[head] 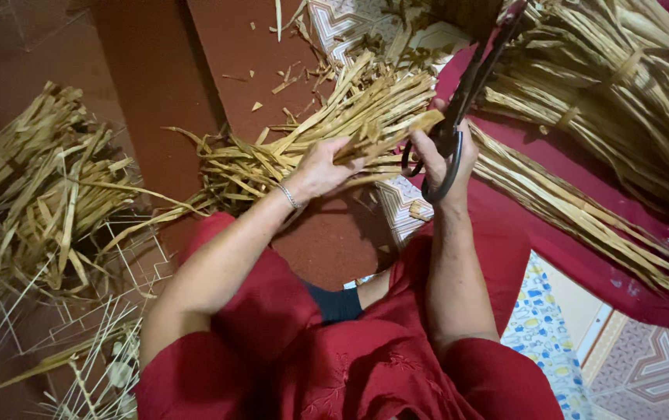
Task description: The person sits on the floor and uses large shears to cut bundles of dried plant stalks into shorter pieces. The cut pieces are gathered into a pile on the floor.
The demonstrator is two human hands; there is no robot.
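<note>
Dried straw bundle (350,117) is clutched in the left hand (323,169) over the reddish floor (147,70), cut ends right beside the big black shears (459,101), which the right hand (443,159) grips by the handles, blades up.

Reddish-brown floor (155,70), dried leaf strip piles (38,187), scattered trimmings (287,78), red cloth (583,257)

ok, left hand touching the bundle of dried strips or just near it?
Touching. The head view shows the left hand closed around the bundle of dried strips, fingers wrapped over it with no gap. The right hand holds the scissors.
</note>
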